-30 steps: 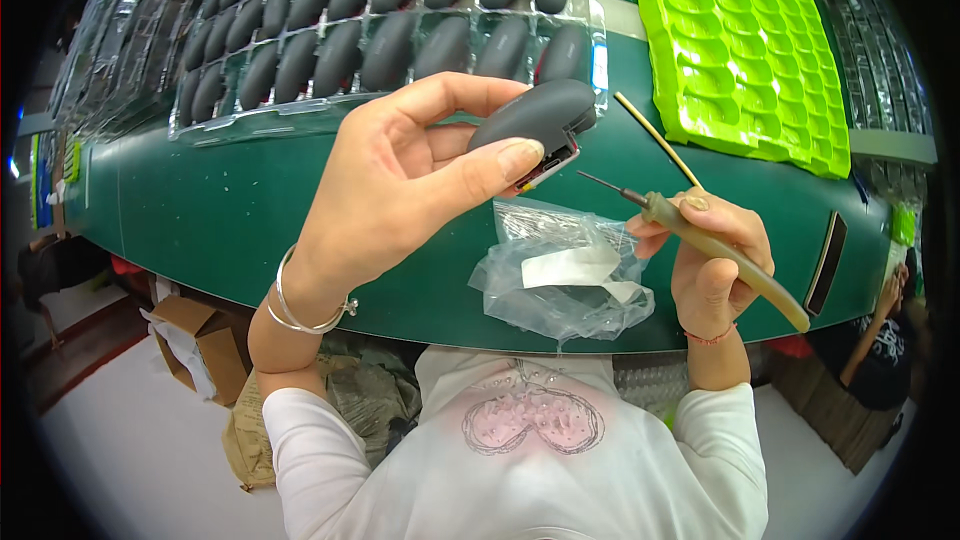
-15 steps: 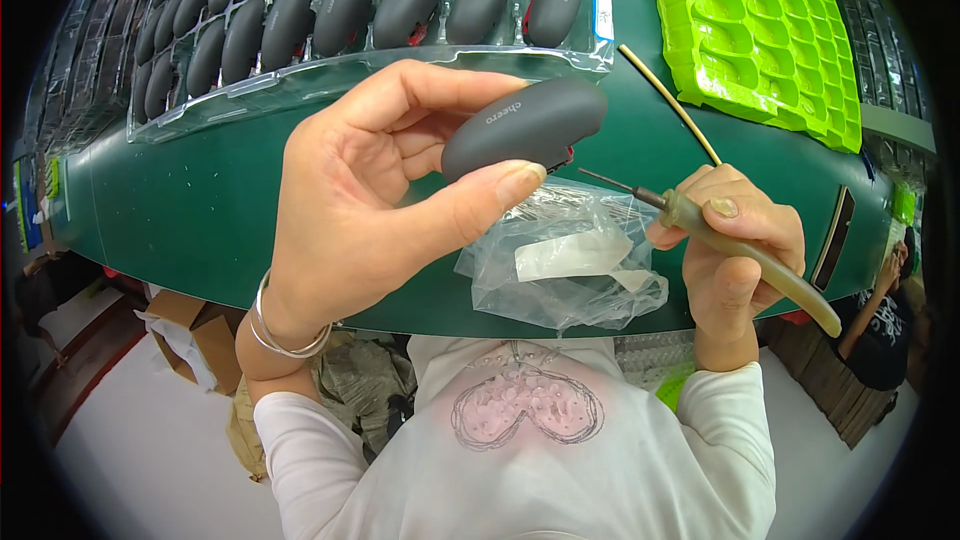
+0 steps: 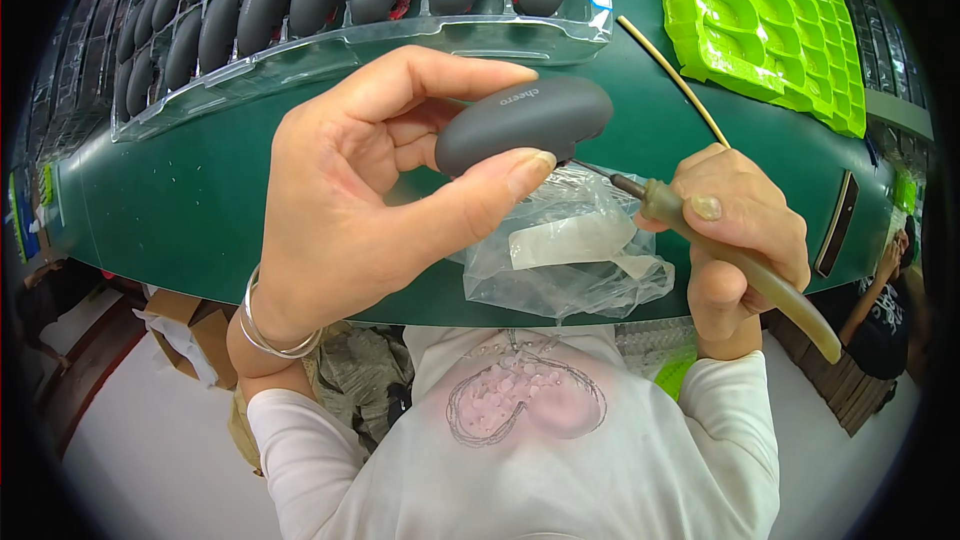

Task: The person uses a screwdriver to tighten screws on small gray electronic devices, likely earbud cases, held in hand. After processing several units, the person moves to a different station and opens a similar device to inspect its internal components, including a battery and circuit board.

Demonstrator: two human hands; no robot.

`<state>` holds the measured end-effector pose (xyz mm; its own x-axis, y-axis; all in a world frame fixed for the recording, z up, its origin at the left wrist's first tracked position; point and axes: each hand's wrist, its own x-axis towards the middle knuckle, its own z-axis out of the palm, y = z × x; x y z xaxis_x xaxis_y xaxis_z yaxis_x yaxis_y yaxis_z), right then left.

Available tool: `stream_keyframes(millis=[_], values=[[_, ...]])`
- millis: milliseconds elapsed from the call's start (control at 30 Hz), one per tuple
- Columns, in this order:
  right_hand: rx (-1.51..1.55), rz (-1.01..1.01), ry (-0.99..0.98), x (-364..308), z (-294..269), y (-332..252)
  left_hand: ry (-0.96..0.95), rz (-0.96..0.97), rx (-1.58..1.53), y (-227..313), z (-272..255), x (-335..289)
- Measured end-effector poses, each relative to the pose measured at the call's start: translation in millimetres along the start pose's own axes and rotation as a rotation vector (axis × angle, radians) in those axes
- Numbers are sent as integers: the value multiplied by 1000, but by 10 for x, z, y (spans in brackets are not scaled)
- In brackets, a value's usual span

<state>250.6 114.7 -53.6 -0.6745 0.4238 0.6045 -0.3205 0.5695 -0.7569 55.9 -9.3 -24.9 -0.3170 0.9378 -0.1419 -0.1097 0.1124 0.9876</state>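
Note:
My left hand (image 3: pixel 345 175) pinches a dark grey, smooth oval plastic case (image 3: pixel 525 123) between thumb and fingers, above the table. Wrapped in my right hand (image 3: pixel 735 230) is a slim hand tool (image 3: pixel 740 262) with a curved, translucent olive handle, a dark collar and a thin metal shaft. Its shaft reaches the underside of the case's right end, just past my left thumb. Whether the tip is inside the case or only against it is hidden. Beneath both hands lies a clear plastic bag (image 3: pixel 590 275) with thin metal pieces and a white paper slip in it.
A clear tray (image 3: pixel 400 38) full of similar dark cases stands at the far left. Far right is a bright green moulded tray (image 3: pixel 760 50). A thin wooden stick (image 3: pixel 675 80) and a dark flat bar (image 3: pixel 838 225) lie on the green table (image 3: pixel 190 210). Other people are at both sides.
My right hand has brought the tool's shaft up to the case, closing the gap between them. The case has tilted slightly in my left hand. The trays have shifted a little in view.

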Motion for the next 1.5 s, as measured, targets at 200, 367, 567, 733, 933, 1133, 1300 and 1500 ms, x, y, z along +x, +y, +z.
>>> stream_keyframes(millis=[200,367,567,733,933,1133,1300,1500], values=[[-51,17,-52,2,2,5,-31,29,81,-26,12,-13],[-48,119,-97,-18,-18,-47,-66,86,129,-62,3,-17],[78,320,-40,-38,-21,-77,-100,99,156,-74,2,-13],[132,358,9,-48,-31,-82,-87,62,103,-62,-6,-19],[66,142,-39,-55,-75,-19,-21,-48,38,24,3,-17],[26,149,-34,-46,-53,-42,-7,5,65,-36,-1,-23],[-9,101,-58,-37,-51,-35,-7,-10,39,-42,18,-21],[-108,-21,-102,-23,-3,-32,-19,-28,46,-36,17,-23]])
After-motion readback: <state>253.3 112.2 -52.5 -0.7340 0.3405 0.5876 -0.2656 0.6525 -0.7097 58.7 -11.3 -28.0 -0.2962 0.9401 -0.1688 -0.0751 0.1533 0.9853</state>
